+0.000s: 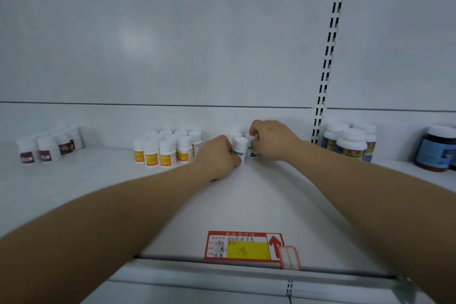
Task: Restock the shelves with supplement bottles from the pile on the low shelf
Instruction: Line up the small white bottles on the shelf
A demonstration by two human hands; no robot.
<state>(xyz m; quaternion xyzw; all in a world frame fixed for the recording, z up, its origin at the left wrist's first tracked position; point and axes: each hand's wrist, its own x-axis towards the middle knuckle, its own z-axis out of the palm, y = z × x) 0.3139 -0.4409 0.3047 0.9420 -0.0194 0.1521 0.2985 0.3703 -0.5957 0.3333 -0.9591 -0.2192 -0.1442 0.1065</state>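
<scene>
Both my arms reach to the back of a white shelf [246, 195]. My left hand [218, 155] grips a small white bottle with a green label [239, 147], which stands upright on the shelf. My right hand [270, 139] closes on a second green-label bottle [252, 149] just behind and right of the first. Two more white caps [235, 135] show behind them against the back wall. The pile on the low shelf is out of view.
A block of orange-label bottles [165, 150] stands just left of my left hand. Brown-label bottles [47, 147] sit at far left. Larger blue-label bottles [350, 142] and a dark jar [438, 148] are at right. A red and yellow price tag [243, 247] lies at the shelf's front edge.
</scene>
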